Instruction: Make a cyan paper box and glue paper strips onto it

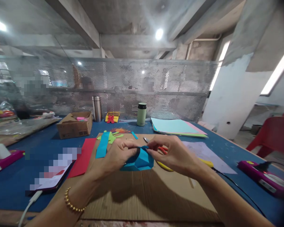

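A folded piece of blue paper [142, 160] is held up between both hands above a brown cardboard sheet [132, 201]. My left hand [119, 154] pinches its upper left edge, thumb and fingers closed. At the upper right edge, my right hand [168, 154] grips the same paper with its fingertips. Behind my right hand, scissors with red handles [163, 150] show in part. A yellow tool handle [165, 166] lies partly hidden under that hand. To the left of my left hand rest a blue paper strip [103, 145] and green paper cutouts [113, 136].
Red paper [84, 157] and a charging phone [53, 178] lie on the left. Further back stand a cardboard box [74, 126], a steel flask [97, 108] and a green cup [141, 115]. Stacked coloured paper [175, 126], lilac paper [208, 154] and a purple power strip [262, 178] sit on the right.
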Demonstrator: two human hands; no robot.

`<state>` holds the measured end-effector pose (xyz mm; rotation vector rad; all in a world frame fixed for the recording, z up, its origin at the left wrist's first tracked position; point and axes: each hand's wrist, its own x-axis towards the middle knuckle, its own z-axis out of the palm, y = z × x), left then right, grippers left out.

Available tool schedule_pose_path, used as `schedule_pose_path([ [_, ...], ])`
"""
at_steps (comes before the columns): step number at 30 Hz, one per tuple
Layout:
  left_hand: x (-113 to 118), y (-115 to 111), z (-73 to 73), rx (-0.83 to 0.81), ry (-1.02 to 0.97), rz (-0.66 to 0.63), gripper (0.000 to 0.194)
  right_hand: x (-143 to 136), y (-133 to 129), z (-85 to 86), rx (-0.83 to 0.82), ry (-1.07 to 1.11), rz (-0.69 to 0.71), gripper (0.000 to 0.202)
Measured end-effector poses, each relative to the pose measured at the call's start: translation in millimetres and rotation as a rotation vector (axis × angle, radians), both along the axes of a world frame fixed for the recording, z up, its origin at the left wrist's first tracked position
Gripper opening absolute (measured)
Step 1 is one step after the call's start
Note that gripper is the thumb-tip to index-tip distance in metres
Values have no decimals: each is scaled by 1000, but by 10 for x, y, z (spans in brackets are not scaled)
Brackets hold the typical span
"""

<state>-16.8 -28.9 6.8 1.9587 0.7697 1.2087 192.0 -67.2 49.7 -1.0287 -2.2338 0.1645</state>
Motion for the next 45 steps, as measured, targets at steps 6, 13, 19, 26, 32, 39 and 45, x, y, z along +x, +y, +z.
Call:
schedule_pose_path([
  [6, 27, -29, -10, 2, 43, 55, 17, -43, 25, -26, 6, -42, -61, 11],
  [13, 32, -63, -32, 34, 106, 57, 21, -49, 46, -91, 39, -57, -114, 10],
  [19, 26, -72, -30, 73, 154, 57, 22, -83, 53, -94, -11, -35, -131, 12],
  [26, 17, -71, -20, 22, 132, 36, 21, -84, 31, -107, -48, 66, -81, 5],
  [32, 31, -104, 6, -31, 143, 41, 22, -55, 9, -105, -42, 71, -60, 14],
  [39, 17, -92, -15, -56, 136, 93, 22, 14, -22, -125, 9, 128, -66, 6],
  [45, 24, -87, -22, -31, 126, 72, 19, 1, -36, -197, 42, 171, -45, 7],
])
